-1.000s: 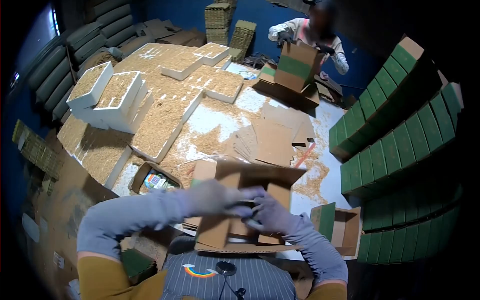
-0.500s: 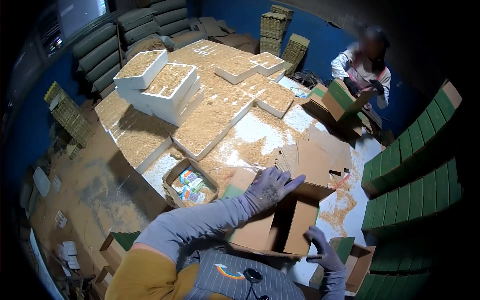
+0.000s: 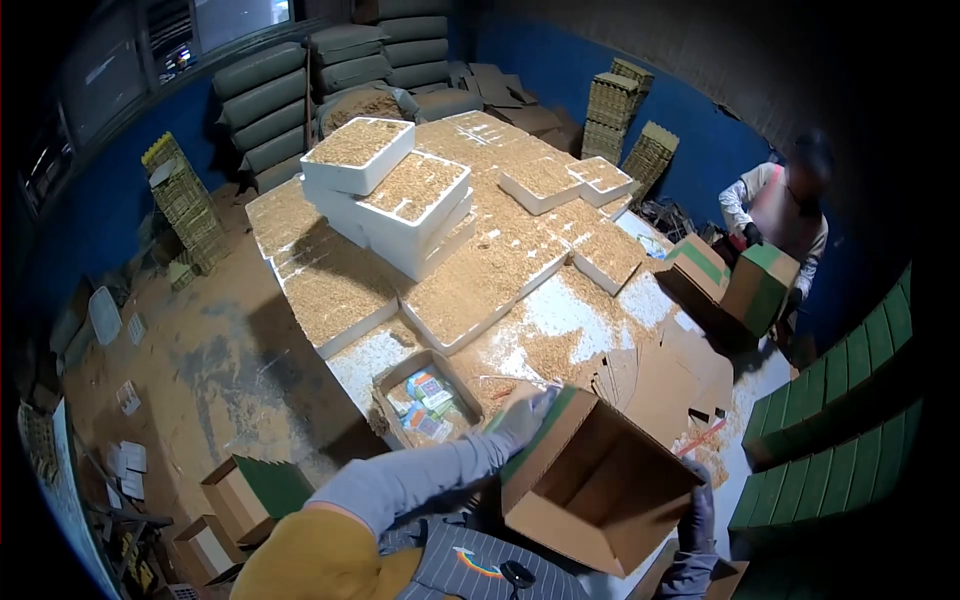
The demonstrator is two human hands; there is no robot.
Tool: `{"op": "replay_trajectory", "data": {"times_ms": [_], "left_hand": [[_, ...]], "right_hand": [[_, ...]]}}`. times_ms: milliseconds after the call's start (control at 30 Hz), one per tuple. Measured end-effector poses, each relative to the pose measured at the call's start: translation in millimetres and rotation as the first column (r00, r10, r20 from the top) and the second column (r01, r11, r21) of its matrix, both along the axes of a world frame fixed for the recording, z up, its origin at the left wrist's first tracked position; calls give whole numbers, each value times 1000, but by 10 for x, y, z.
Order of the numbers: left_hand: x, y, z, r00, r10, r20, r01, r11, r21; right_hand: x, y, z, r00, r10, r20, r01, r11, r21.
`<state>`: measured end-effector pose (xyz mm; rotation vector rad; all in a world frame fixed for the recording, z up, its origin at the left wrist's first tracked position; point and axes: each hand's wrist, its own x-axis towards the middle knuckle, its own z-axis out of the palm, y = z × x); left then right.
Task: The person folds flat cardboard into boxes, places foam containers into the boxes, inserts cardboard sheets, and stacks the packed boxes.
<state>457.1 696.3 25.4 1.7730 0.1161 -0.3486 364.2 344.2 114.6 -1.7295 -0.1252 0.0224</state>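
An upright-tilted brown cardboard box [image 3: 575, 525] with green outer panels is held between my two gloved hands, its open mouth facing me. My left hand [image 3: 526, 416] grips the far left side, fingers partly hidden behind the box. On the right side, my right hand [image 3: 697, 508] is closed around the box edge near a corner. Flat cardboard pieces [image 3: 672, 385] lie on the table just beyond the box. To its left stands a small open carton [image 3: 462, 370] with colourful printed packets [image 3: 428, 392] inside.
White foam trays [image 3: 345, 178] filled with wood shavings cover much of the table, some stacked. Green boxes [image 3: 830, 415] stand in rows on the right. Across the table a person [image 3: 775, 200] handles another green-and-brown box [image 3: 758, 290]. Open boxes [image 3: 262, 495] sit at lower left.
The box has been lifted and tipped, and its inside now shows as one open space. My right hand has closed on its side. The other person's box has turned; my view has shifted left.
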Motion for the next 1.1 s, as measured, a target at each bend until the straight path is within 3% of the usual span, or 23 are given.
{"op": "replay_trajectory", "data": {"times_ms": [33,67,100,133,167,233,267,333,367,433,500,667,700,733,800,867,900,967,1033,1067,1100], "left_hand": [[-59,-3,-383,954,-90,288,19,970,241],[-152,-9,-783,821,-237,519,-39,884,466],[-306,-15,-938,796,-285,534,-92,815,572],[-366,57,-975,774,-330,540,-152,732,664],[-402,234,-390,978,-95,188,77,992,99],[156,948,-298,858,312,408,-276,950,-145],[406,1460,293,773,531,346,-376,824,-424],[850,2376,1112,413,797,440,-606,602,-521],[1205,2815,1209,217,949,229,-662,316,-679],[2087,4100,756,145,973,181,-645,231,-729],[2312,4312,971,214,972,92,-634,210,-745],[2551,4262,1554,109,985,131,-887,156,-434],[2717,4478,1437,243,959,145,-819,283,-499],[2925,4605,1298,253,957,138,-817,288,-499],[2993,4574,1430,212,973,-92,-931,172,-321],[3376,5065,939,222,964,-148,-963,193,-189],[3371,5075,868,299,950,-89,-894,247,-375],[2671,4299,1552,319,943,-98,-798,212,-564],[2390,4205,1461,590,802,-91,-569,333,-752],[2193,4068,1488,741,652,-165,-481,342,-807],[2002,3830,1548,821,555,-134,-400,392,-829]], "right_hand": [[58,22,-143,966,-177,-187,137,969,-207],[87,-183,-663,960,-231,-157,162,918,-363],[55,-406,-1141,938,-252,-240,179,941,-288],[35,-265,-1008,973,-199,-117,154,936,-316],[-50,-148,-899,976,-198,-95,153,923,-353],[-128,-42,-827,961,-243,-132,176,904,-389],[-130,3,-791,955,-261,-142,185,896,-404],[-68,124,-739,946,-287,-153,198,882,-427],[-37,183,-727,943,-295,-156,202,876,-437],[25,316,-688,934,-318,-164,213,863,-458],[82,434,-663,927,-336,-168,221,850,-479],[143,622,-587,904,-388,-179,248,816,-522],[150,664,-581,898,-400,-182,254,811,-526],[149,685,-571,893,-410,-185,258,804,-536],[161,703,-548,887,-424,-185,267,796,-543],[151,703,-542,883,-431,-187,271,792,-547],[131,697,-545,879,-437,-190,274,790,-549],[103,661,-560,879,-440,-183,279,787,-551],[33,574,-586,879,-445,-170,289,782,-552],[-20,519,-605,882,-443,-160,292,780,-553],[-79,450,-631,890,-433,-144,290,781,-553]]}}
